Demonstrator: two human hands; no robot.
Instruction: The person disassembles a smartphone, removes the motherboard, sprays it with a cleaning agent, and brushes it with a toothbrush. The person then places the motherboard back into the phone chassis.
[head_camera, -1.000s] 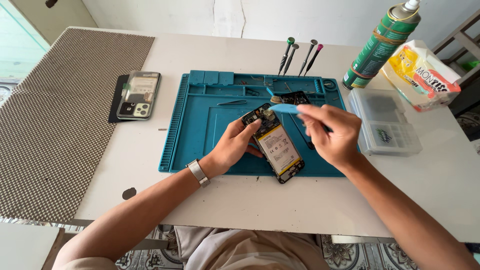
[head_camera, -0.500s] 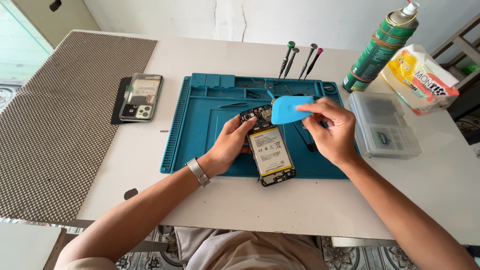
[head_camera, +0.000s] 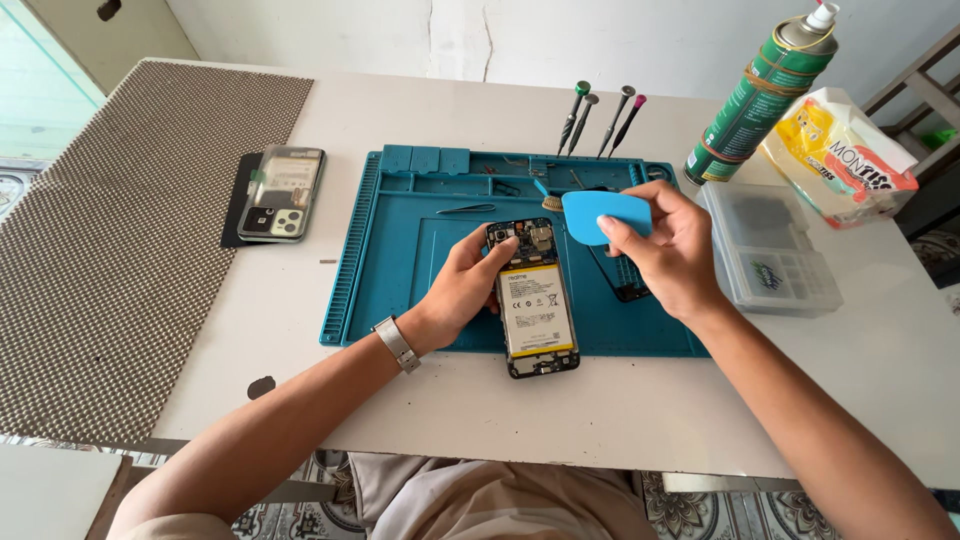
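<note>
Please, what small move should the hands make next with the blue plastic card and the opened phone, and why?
Probably bring the blue plastic card down to the edge of the opened phone. The right hand holds the card lifted above the phone's top end, not touching it, while the left hand steadies the phone on the blue mat, its battery facing up.
</note>
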